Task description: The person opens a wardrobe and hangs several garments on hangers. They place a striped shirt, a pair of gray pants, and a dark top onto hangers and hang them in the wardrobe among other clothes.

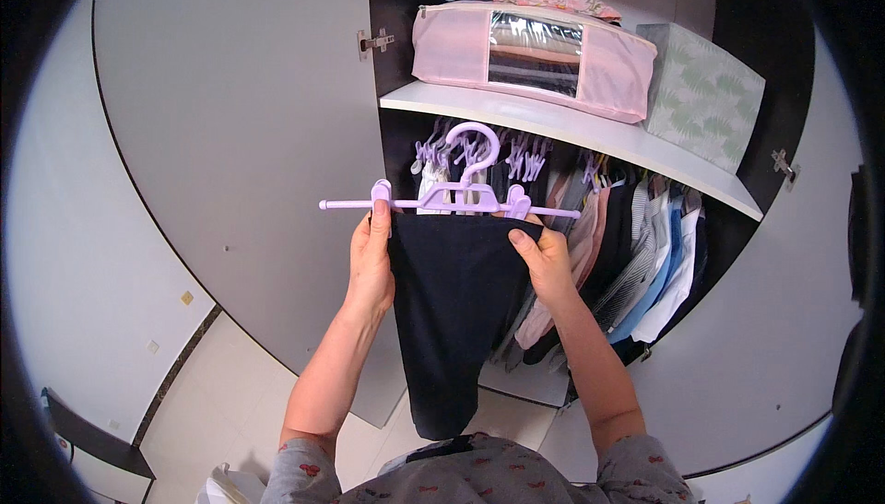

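Observation:
Black trousers (453, 310) hang down in front of me from a purple plastic clip hanger (460, 196), whose hook points up towards the wardrobe. At the hanger's left clip, my left hand (372, 255) grips the waistband corner, thumb on the clip. My right hand (546, 255) pinches the other end of the waistband just below the right clip, its thumb in front and some fingers hidden behind the cloth. Both hands are raised before the open wardrobe. Whether the right clip bites on the cloth, I cannot tell.
Several purple clip hangers (525, 158) and hung shirts (646, 248) fill the rail under a white shelf (498, 106). On the shelf stand a pink storage bag (453, 48), folded clothes on top, and a leaf-patterned box (712, 93). Wardrobe doors (242, 124) flank the opening.

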The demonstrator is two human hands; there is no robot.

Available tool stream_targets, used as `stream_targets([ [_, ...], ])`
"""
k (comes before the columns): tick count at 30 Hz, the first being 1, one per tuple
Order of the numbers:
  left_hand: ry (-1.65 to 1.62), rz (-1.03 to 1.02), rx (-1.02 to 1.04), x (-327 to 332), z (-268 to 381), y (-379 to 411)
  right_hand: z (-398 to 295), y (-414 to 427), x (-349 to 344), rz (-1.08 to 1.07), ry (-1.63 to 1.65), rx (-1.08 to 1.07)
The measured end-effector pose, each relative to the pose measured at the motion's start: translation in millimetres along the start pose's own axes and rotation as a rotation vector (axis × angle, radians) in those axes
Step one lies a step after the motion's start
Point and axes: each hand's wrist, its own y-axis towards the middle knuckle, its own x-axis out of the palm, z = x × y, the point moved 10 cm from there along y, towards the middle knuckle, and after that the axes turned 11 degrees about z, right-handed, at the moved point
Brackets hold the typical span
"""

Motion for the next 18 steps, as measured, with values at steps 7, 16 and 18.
stream_targets([
  [7,0.218,0.004,0.029,-10.9,-0.2,4.4,-1.3,-4.8,2.9,0.069,0.158,0.066],
  [16,0.682,-0.093,1.221,44.2,105.2,-79.6,-7.8,-5.8,11.1,0.055,0.008,-0.055],
  [18,0.758,-0.37,1.158,102.8,91.5,-91.2,-21.9,-8.6,17.5,0.022,-0.074,-0.107],
])
